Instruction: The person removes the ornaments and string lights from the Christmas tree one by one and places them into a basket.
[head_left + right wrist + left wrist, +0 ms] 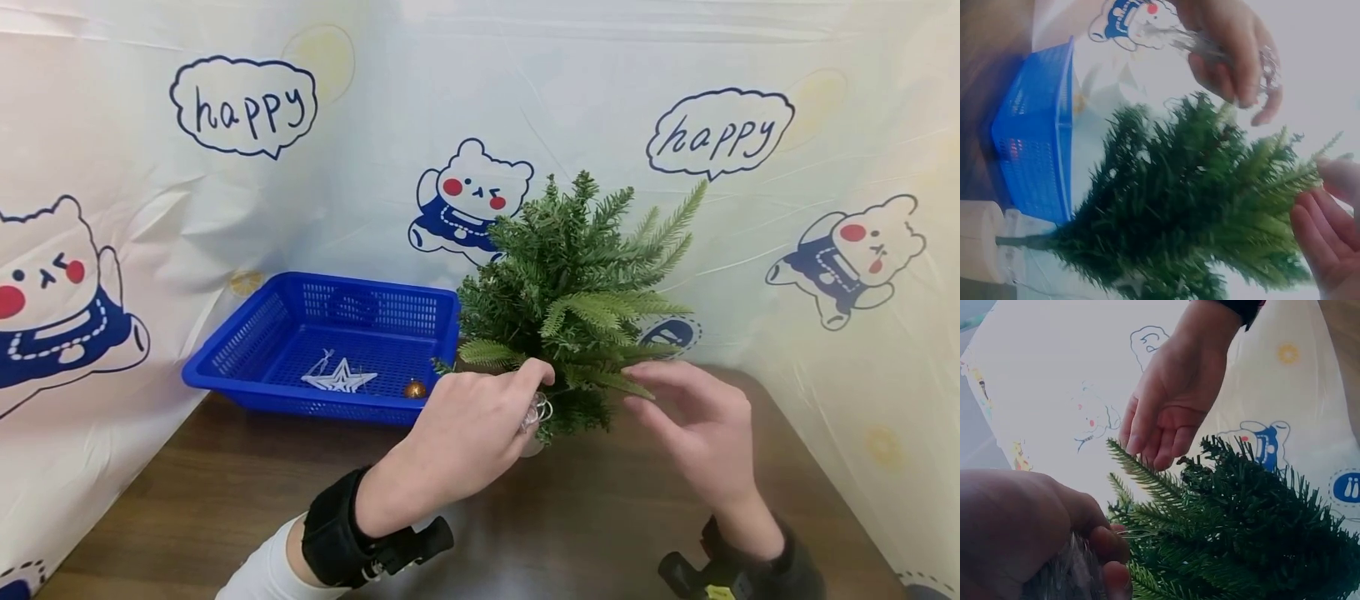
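My left hand [472, 425] grips a bundle of thin silvery wire [537, 412] at the near left side of a small artificial Christmas tree [570, 258]. Clear strands of it show under the curled fingers in the left wrist view. On the tree's right, my right hand [697, 425] has its thumb and fingers spread loosely around a branch tip [611, 379]; firm contact is unclear. The right wrist view shows the tree's pale base [979, 240], with a translucent box [1013, 250] and a thin wire beside it.
A blue plastic basket [322, 400] stands left of the tree on the brown wooden table [187, 492]. It contains white star ornaments [341, 379] and a small orange-gold ball [414, 388]. A printed cloth [600, 67] hangs behind and around the table.
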Tool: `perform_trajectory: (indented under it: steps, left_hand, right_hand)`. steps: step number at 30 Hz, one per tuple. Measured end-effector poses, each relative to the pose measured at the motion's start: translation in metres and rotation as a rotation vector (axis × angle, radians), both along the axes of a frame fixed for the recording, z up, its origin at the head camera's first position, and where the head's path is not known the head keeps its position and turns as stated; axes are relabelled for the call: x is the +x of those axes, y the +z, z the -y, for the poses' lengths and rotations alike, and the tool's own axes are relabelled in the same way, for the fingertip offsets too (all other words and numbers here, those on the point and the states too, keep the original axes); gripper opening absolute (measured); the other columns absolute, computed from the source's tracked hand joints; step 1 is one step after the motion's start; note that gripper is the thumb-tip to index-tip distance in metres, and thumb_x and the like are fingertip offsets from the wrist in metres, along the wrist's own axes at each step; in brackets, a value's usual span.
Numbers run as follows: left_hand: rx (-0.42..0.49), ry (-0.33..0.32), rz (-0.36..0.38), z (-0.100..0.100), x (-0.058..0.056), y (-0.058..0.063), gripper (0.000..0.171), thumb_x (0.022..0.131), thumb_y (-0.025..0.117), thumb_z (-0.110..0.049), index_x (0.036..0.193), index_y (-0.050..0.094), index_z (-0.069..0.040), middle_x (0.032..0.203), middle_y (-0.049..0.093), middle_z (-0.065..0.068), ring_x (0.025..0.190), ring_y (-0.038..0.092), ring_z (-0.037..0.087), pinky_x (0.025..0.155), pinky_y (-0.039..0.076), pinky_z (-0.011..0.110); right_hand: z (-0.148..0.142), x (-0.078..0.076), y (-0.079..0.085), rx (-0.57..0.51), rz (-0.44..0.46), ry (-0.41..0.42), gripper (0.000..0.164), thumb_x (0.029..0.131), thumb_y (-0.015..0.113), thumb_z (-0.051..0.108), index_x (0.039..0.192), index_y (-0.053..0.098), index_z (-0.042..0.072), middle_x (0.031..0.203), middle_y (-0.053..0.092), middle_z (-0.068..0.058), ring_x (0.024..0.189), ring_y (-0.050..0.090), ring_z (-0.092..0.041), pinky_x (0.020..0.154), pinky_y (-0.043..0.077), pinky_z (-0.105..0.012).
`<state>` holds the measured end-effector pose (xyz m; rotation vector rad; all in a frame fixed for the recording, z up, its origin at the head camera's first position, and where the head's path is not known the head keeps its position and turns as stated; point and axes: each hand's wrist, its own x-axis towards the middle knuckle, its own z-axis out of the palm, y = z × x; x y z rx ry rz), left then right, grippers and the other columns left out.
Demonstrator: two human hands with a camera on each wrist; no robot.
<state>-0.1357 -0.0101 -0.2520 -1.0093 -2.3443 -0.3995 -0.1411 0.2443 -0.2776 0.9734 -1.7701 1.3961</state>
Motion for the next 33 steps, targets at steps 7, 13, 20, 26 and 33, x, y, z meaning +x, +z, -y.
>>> perform_trajectory:
  steps: [7,13,20,26,33]
  left_hand:
    - [-0.035,-0.058,-0.083,0.001,-0.001,-0.002,0.017,0.086,0.064,-0.018,0.103,0.062,-0.02,0.055,0.042,-0.015,0.045,0.031,0.001,0.044,0.017,0.018]
    - [-0.05,-0.067,-0.12,0.0,-0.002,-0.002,0.016,0.086,0.057,-0.009,0.097,0.064,-0.019,0.066,0.057,-0.014,0.053,0.046,0.002,0.052,0.035,0.018]
    - [-0.016,-0.079,-0.006,0.0,0.0,-0.002,0.01,0.095,0.056,-0.018,0.095,0.065,-0.018,0.083,0.063,-0.009,0.069,0.059,0.006,0.063,0.049,0.023]
    - [0.031,-0.021,-0.001,0.0,0.001,-0.003,0.011,0.09,0.064,-0.024,0.095,0.069,-0.015,0.08,0.058,-0.005,0.066,0.055,0.007,0.055,0.047,0.023]
    - [0.023,0.017,-0.006,0.001,0.001,-0.004,0.009,0.085,0.068,-0.019,0.093,0.071,-0.015,0.081,0.062,-0.005,0.067,0.058,0.008,0.057,0.05,0.025]
  right_hand:
    - [-0.025,-0.01,0.001,-0.122,0.075,0.209,0.017,0.088,0.056,-0.007,0.101,0.062,-0.018,0.099,0.072,-0.014,0.087,0.069,-0.02,0.077,0.054,-0.024]
    - [-0.039,-0.033,0.006,-0.278,0.303,-0.184,0.012,0.086,0.061,-0.007,0.096,0.066,-0.011,0.086,0.071,-0.005,0.073,0.066,-0.015,0.07,0.054,-0.02]
    - [-0.044,-0.065,0.008,-0.024,0.451,-0.352,0.028,0.085,0.069,0.005,0.113,0.065,0.009,0.099,0.067,0.009,0.085,0.066,-0.004,0.075,0.053,-0.016]
    - [-0.042,-0.08,0.007,0.121,0.542,-0.317,0.041,0.087,0.069,0.013,0.126,0.058,0.015,0.096,0.066,0.018,0.084,0.067,-0.002,0.073,0.054,-0.019]
    - [-0.04,-0.088,0.005,0.181,0.63,-0.263,0.038,0.089,0.066,0.021,0.125,0.057,0.009,0.105,0.067,0.012,0.09,0.066,-0.004,0.074,0.055,-0.021]
